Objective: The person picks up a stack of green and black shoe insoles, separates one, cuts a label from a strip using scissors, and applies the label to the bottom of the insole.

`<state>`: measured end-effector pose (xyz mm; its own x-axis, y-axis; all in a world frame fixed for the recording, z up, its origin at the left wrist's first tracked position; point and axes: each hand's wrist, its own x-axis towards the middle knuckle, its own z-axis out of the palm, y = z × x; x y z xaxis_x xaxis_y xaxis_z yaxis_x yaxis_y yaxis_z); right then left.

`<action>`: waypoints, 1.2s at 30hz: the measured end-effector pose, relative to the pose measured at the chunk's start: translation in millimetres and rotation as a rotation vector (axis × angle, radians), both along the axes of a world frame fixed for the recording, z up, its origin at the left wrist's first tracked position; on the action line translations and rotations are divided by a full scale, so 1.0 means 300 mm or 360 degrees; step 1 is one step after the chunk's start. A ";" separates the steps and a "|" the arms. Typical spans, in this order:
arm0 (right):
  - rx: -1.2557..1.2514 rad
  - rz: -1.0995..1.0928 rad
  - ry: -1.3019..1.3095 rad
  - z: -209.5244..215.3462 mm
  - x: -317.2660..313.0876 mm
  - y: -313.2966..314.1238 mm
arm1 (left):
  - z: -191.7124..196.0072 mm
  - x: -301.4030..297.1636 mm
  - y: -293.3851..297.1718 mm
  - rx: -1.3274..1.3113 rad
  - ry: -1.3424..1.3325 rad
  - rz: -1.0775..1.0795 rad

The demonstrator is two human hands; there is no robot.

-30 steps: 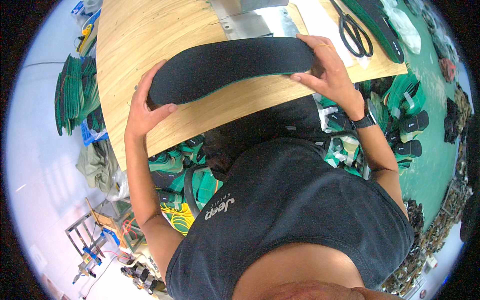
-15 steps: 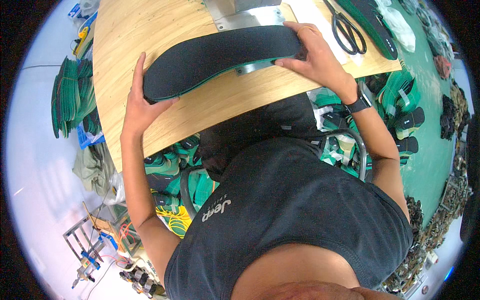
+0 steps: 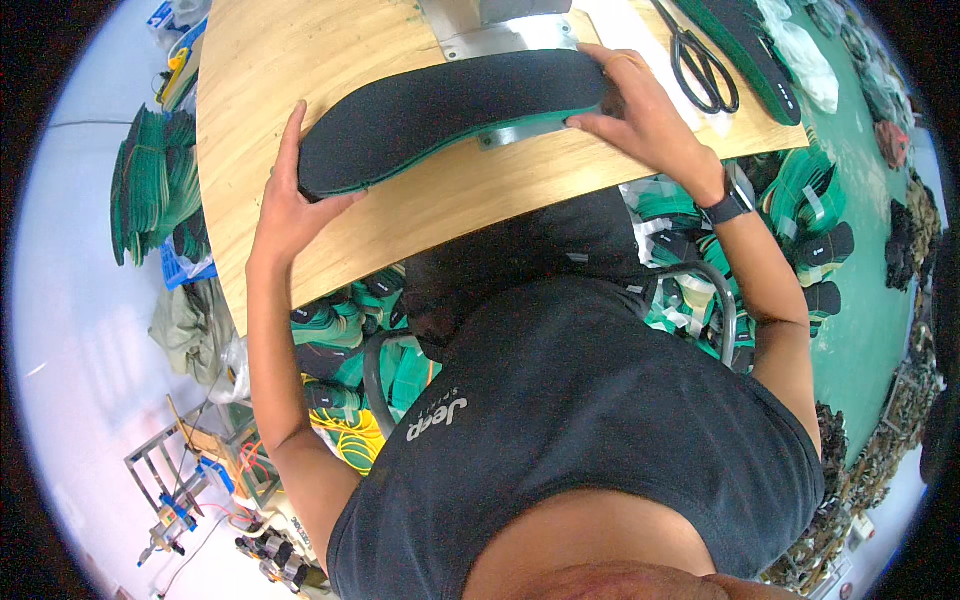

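A long black insole (image 3: 450, 110) with a thin green underside lies flat on the wooden bench (image 3: 300, 60). It stretches across the middle of the bench, from near the left edge toward the far right part. Its right end rests on a grey metal plate (image 3: 505, 40) that sits at the far edge of the bench.

The left hand (image 3: 285, 205) holds the left end of the insole. The thumb is tucked against the near side of that end and the fingers lie straight and close together along its left tip, so the hand cups the end.

The right hand (image 3: 640, 115) holds the right end of the insole. The fingers are spread a little and pressed on the top and near side of that end. A black watch (image 3: 728, 208) is on this wrist.

A pair of black scissors (image 3: 700, 65) lies on the bench just to the right of the right hand. Past the scissors, at the far right corner of the bench, lies another dark insole with a green rim (image 3: 745, 45).

Below the near edge of the bench, many green and black insoles (image 3: 340, 330) are piled up. More green ones are stacked to the left of the bench (image 3: 150, 185), and more lie at the right (image 3: 810, 240).
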<state>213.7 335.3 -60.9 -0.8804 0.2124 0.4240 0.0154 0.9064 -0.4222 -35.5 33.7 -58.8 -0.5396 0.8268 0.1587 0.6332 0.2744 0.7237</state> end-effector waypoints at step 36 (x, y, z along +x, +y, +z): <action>0.0134 -0.0620 0.0005 -0.003 -0.097 0.334 | 0.080 -0.082 -0.023 0.0794 0.0145 0.0306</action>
